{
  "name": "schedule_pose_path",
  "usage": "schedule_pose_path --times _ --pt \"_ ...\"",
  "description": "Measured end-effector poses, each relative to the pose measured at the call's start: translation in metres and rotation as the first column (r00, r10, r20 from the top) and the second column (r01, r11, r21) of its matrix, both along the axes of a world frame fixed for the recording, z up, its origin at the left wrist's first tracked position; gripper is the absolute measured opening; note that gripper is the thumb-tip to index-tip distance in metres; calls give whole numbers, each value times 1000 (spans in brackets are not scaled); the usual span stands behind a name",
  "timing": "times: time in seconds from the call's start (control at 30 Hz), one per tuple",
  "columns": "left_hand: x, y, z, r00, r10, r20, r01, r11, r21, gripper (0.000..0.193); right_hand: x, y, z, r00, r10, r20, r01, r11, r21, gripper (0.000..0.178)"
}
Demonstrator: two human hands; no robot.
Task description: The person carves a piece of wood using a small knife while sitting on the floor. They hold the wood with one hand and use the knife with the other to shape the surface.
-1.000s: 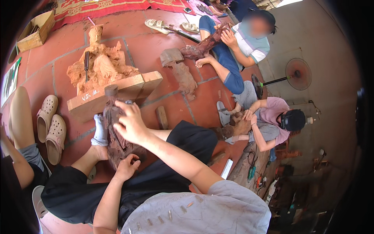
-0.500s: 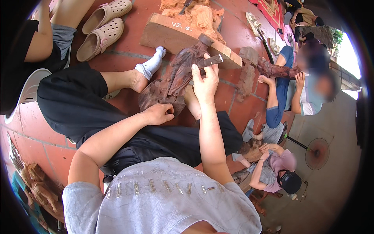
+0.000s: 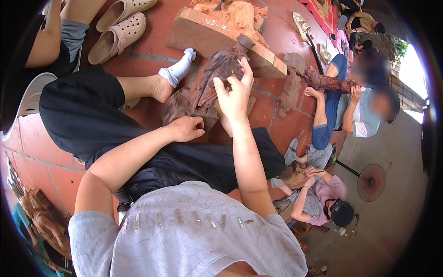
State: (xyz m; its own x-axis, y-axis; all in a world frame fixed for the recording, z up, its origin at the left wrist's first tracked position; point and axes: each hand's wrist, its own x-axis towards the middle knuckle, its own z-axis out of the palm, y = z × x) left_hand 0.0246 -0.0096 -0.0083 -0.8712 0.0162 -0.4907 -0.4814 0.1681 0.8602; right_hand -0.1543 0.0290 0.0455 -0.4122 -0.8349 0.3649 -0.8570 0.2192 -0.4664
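A dark brown carved wooden figure [image 3: 216,69] leans between my legs, its base close to me and its round top pointing away. My left hand [image 3: 185,129] rests against the near edge of the base, with its fingers curled round it. Over the upper part of the figure is my right hand [image 3: 234,94], its thumb and forefinger reaching along both sides of something dark. A small pale tip shows by the forefinger; the rest of what it holds blends into the dark wood. A light-brown flat piece [image 3: 250,105] shows beside my right wrist.
Beyond the figure stands a large orange-brown carving on a thick wooden block [image 3: 203,34]. Beige clogs [image 3: 117,39] lie at the upper left on red floor tiles. Other people work on carvings to the right, near a standing fan [image 3: 371,183]. Another carving [image 3: 46,221] is at the lower left.
My right hand has shifted slightly left and turned, so the dark stick with a bright end no longer shows plainly. My left hand stays at the base.
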Motion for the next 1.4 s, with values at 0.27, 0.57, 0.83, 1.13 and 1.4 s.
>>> schedule_pose_path --times 0.27,0.57,0.83,1.13,1.4 --pt "4 3 -7 998 43 -55 -45 999 -22 32 -37 11 14 739 -97 667 279 945 -171 10" --pt "3 4 -5 998 37 -54 -38 999 -11 33 -20 6 37 990 18 139 -25 999 48 11" --pt "2 3 -7 996 55 -68 -55 998 9 32 -27 -9 35 948 -28 317 -21 989 150 9" --pt "3 5 -6 996 52 -77 -52 999 0 32 -21 -15 30 977 -33 212 -15 975 223 24" --pt "1 6 -7 994 38 -98 -39 999 -8 32 -6 -13 35 1000 26 -3 -24 959 284 14"
